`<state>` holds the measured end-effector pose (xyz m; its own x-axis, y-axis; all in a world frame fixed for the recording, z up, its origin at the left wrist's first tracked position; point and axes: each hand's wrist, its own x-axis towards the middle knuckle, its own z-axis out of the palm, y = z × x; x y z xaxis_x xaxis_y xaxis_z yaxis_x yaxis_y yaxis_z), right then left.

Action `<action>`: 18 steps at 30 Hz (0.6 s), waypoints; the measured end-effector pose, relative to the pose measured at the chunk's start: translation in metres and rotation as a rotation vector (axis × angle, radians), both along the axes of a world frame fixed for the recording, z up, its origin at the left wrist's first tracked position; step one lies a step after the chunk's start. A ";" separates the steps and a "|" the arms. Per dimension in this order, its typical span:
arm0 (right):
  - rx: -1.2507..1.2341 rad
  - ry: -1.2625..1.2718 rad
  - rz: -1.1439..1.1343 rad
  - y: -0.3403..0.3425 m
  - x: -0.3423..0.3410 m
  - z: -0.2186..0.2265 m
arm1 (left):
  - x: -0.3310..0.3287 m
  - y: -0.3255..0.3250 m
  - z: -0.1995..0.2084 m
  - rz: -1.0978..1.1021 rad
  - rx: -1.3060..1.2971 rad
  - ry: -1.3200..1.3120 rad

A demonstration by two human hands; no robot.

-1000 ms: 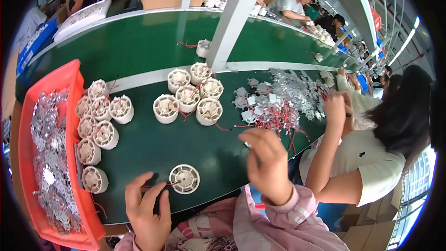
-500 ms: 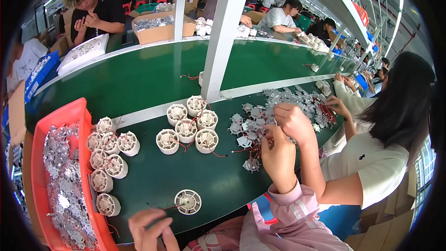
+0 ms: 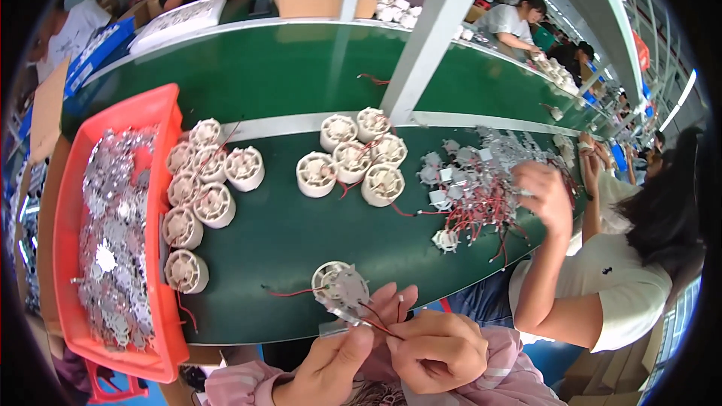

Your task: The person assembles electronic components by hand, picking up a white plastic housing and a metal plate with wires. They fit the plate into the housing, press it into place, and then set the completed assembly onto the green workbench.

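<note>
My left hand [image 3: 335,365] holds a flat silver plate [image 3: 350,289] with notched edges between thumb and fingers, close to the table's front edge. Red wires [image 3: 380,325] run from this plate to my right hand [image 3: 444,353], whose fingers are closed on them. Behind the plate, partly covered by it, a round white plastic housing [image 3: 325,274] lies on the green table, with a red wire trailing left. I cannot tell whether plate and housing touch.
An orange-red bin [image 3: 169,256] of silver plates stands left. White housings [image 3: 214,205] cluster beside it, and more housings [image 3: 352,160] stand mid-table. On the right lies a pile of wired plates [image 3: 481,180], with a co-worker's hand [image 3: 545,192] over it. A white post [image 3: 429,37] rises behind.
My right hand has come from the pile toward the front edge, and my left hand has moved right to meet it. A wired silver plate is now held between them. The view has shifted.
</note>
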<state>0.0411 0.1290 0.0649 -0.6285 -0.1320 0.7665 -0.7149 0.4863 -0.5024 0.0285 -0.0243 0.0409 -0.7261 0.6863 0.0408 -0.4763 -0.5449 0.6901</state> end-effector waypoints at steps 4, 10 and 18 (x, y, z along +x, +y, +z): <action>0.040 -0.036 0.126 -0.002 0.002 -0.008 | 0.005 -0.003 -0.004 0.149 0.036 0.091; 0.211 -0.043 0.333 0.005 -0.002 -0.009 | 0.009 -0.020 -0.010 0.206 -0.098 0.083; -0.137 -0.347 0.040 0.009 -0.013 0.015 | 0.002 -0.030 0.013 0.093 -0.177 -0.041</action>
<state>0.0278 0.1376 0.0797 -0.8503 -0.0724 0.5213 -0.5078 0.3731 -0.7765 0.0306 -0.0548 0.0543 -0.7853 0.6101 -0.1048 -0.4589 -0.4601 0.7601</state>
